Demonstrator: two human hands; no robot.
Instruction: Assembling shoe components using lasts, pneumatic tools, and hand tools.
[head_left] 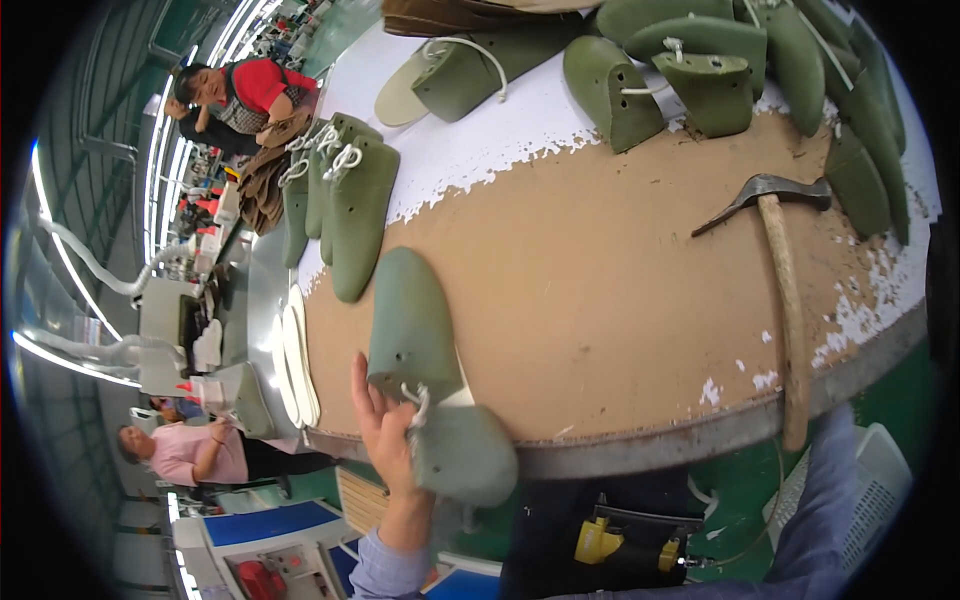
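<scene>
My left hand (388, 437) grips a green shoe last (410, 315) at the near left edge of the table. Its fingers are at the middle of the last, by a white string loop, with one finger stretched up along the side. The last's rounded heel part (467, 455) overhangs the table edge. A pale strip, perhaps an insole, shows along its far side. My right hand is out of view; only my right sleeve (825, 500) shows at the lower right. Near that sleeve, a hammer (783, 270) with a wooden handle lies on the table, its handle over the edge.
More green lasts with white strings stand at the left (362, 215) and in a pile (700, 60) at the far right. Pale insoles (295, 360) lie on the left. A white basket (870, 490) is below, right. Two people, in red (260, 90) and pink (200, 450), are at left.
</scene>
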